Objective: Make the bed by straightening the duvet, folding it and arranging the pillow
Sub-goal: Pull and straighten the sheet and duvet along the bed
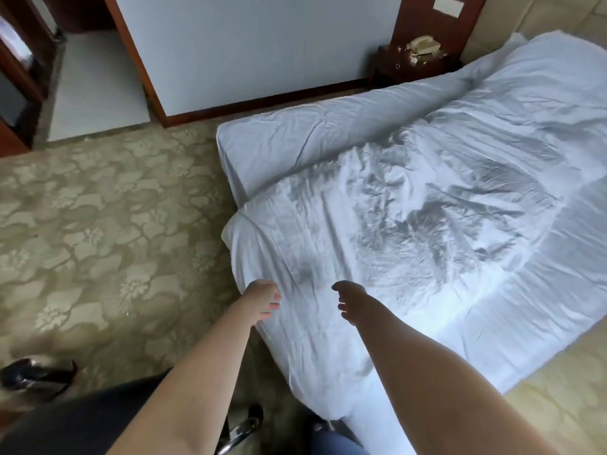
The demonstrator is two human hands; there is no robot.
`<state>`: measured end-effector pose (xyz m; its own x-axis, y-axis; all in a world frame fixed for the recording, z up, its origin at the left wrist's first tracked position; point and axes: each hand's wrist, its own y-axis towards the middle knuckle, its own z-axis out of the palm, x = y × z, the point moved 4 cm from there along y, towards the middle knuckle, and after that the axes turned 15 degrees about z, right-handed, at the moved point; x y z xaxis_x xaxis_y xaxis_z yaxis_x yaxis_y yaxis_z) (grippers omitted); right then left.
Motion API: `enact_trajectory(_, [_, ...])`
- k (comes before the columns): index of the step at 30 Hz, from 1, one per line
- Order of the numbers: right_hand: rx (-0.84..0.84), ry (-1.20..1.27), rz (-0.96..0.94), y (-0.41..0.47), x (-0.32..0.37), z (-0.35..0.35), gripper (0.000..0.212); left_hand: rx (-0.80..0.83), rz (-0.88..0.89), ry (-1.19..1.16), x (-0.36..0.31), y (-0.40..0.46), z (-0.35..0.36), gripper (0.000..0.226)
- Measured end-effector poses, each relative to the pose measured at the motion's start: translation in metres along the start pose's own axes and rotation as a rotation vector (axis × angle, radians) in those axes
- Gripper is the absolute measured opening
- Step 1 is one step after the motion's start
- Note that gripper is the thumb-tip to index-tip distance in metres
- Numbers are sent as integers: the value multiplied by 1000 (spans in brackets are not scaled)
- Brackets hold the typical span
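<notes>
A white duvet (410, 205) lies spread over the bed (262, 142), its long axis running from the near left corner away toward the far right. Its cloth is thin and soft, thick with fine wrinkles and grey creases around the middle, smoother along the near right edge. The near end drapes over the foot of the bed and hangs down toward the floor. Along the far left side a strip of white sheet shows bare, with a few long folds.

The left hand (264, 298) is at the left edge of the duvet, fingers curled in on the cloth, grasping it. The right hand (351, 302) is over the duvet just to the right, fingers loosely curled; whether it pinches the cloth cannot be told. Both forearms are bare and reach out from the near edge.

The carpet (98, 224) to the left is olive with a pale flower pattern. At the far end stands a dark wooden bedside table (387, 68) with a cream telephone (423, 46) on it, beside a pale panel framed in reddish wood (262, 44).
</notes>
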<state>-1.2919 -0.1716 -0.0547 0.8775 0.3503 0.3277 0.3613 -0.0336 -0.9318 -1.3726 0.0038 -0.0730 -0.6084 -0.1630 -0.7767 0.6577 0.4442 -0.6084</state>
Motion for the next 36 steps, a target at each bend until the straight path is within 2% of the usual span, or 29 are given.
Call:
enact_trajectory(5, [78,17,35,46,37,9,4,11,-2,109,-31,43,7,18])
enact_trajectory(10, [83,1,21,76,64,22,29,19,-17,210,-47,85,2,13])
enact_trajectory(13, [79,43,48,89,87,21,10,45,-4,214,-65,114,0,9])
enact_trajectory(16, [46,118,46,98,116,22,3,93,33,233,-96,149,5,13])
enact_trajectory(20, [-26,152,15,111,156,33,11,191,105,319,-135,206,12,17])
enact_trajectory(24, [-153,212,12,123,189,54,12,338,187,449,-163,265,7,24])
enact_trajectory(27, [-266,236,49,130,198,87,3,448,201,562,-171,302,-5,23])
enact_trajectory(31, [-279,185,79,128,194,140,18,521,242,661,-163,332,-27,16])
enact_trajectory(34, [-304,133,97,133,186,165,30,530,258,776,-147,355,-42,48])
enact_trajectory(36, [-334,130,115,139,179,177,17,485,272,857,-133,365,-54,54])
